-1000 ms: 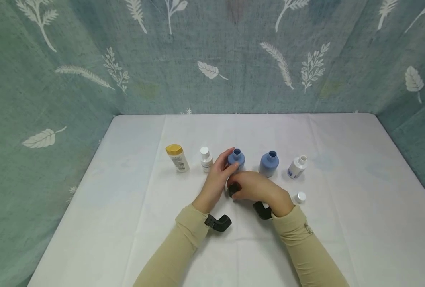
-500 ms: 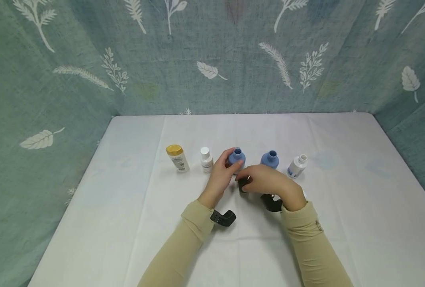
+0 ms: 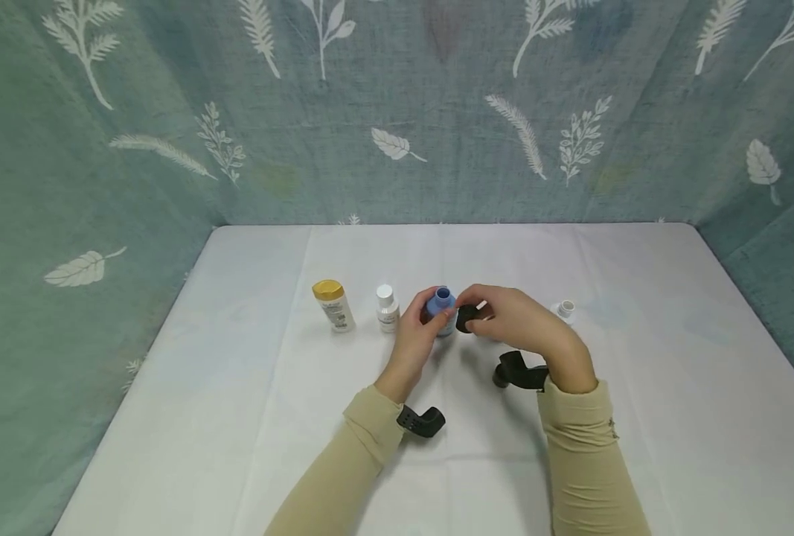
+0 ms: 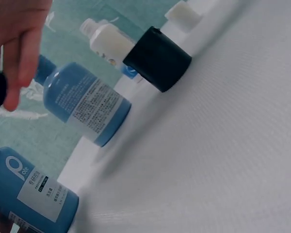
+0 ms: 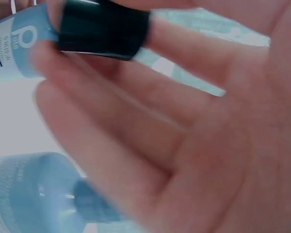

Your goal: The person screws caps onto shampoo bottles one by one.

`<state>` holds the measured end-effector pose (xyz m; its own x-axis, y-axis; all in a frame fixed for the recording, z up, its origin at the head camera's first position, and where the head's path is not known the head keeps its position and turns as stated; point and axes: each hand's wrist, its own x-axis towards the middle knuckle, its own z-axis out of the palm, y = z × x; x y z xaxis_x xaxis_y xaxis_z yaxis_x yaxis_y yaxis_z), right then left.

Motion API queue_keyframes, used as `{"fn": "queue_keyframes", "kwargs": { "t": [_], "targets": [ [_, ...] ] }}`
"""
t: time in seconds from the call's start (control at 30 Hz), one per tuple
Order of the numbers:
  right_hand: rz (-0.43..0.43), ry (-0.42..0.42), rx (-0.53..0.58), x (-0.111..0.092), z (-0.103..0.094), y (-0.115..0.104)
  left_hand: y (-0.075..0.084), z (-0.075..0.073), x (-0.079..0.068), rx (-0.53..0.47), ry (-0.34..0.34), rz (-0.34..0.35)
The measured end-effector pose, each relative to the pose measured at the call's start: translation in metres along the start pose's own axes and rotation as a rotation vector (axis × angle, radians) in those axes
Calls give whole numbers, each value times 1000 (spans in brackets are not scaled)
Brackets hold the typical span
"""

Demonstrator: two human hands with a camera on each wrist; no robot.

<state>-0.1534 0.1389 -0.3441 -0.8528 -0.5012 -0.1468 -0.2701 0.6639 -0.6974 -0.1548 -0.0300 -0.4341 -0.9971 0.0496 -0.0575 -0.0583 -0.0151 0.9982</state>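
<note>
Nearest to us, a loose black cylindrical plastic cap (image 4: 157,59) stands on the white cloth-covered worktop (image 3: 269,417); our right wrist should pass it carefully. Our left hand (image 3: 415,339) has its fingers curled around the blue plastic bottle with open neck (image 3: 440,304), and we should hold it upright and still. Our right hand (image 3: 527,321) pinches the round black cap (image 3: 465,318) just beside this bottle, lower than its mouth. To fit it well, we judge, it must be raised, levelled, then turned gently. Beyond, our knuckles should avoid the uncapped second blue bottle (image 4: 85,104) and open white bottle (image 3: 565,307).
</note>
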Motion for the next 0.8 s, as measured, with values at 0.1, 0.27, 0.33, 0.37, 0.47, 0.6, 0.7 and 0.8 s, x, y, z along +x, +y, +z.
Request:
{"fn": "queue_keyframes", "kwargs": {
  "t": [0.1,0.27,0.33,0.37,0.47,0.6,0.7,0.8],
  "targets": [
    [-51,93,28,4,2,2,-3,1,1,14,14,25],
    [-139,259,26,14,11,3,-8,3,1,90,61,90],
    [-168,316,21,17,16,2,-5,3,-2,113,76,97],
    [-180,346,13,18,18,1,-6,2,-2,122,78,99],
    [-218,436,-15,21,22,-2,-4,1,-2,154,76,117],
    [-253,513,-45,24,25,-6,-4,1,0,181,59,151],
    [-250,504,-73,25,28,-7,-5,2,0,179,28,160],
    [-232,479,-107,27,31,-6,-7,3,0,185,9,168]
  ]
}}
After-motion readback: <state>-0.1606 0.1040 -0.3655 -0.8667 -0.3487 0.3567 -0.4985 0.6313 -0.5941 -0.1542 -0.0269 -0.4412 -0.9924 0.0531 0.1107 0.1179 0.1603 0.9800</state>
